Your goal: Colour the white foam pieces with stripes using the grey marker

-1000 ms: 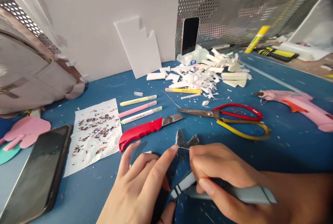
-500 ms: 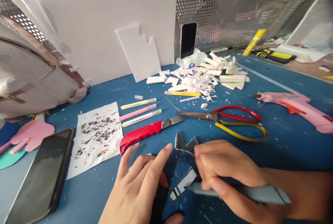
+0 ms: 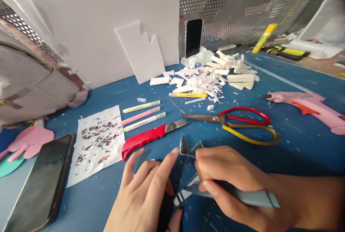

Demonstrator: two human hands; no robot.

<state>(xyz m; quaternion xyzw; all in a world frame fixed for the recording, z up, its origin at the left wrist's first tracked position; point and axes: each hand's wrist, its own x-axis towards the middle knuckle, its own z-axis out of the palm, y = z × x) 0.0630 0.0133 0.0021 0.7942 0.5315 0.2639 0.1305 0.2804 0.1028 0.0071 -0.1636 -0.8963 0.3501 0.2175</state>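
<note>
My right hand (image 3: 229,185) is closed around a grey marker (image 3: 248,196), its tip end resting over a white strip with black marks. That strip (image 3: 178,200) is part of a small black-and-white cutout lying on the blue table. My left hand (image 3: 148,192) bends over the cutout's dark part, thumb and a curled finger against it and the index finger stretched forward; much of the piece is hidden. A small dark, notched cutout (image 3: 187,147) lies just beyond, partly covered by my right hand's fingers.
Beyond my hands lie a red-handled knife (image 3: 145,139), scissors (image 3: 223,118), several slim markers (image 3: 142,118) and white scraps (image 3: 201,81). A pink glue gun (image 3: 302,104) is at right. A phone (image 3: 37,185) and a speckled paper sheet (image 3: 99,142) lie left.
My right hand has moved left with the marker, covering more of the white strip. My left thumb has moved up to the strip's lower edge. The view has shifted slightly.
</note>
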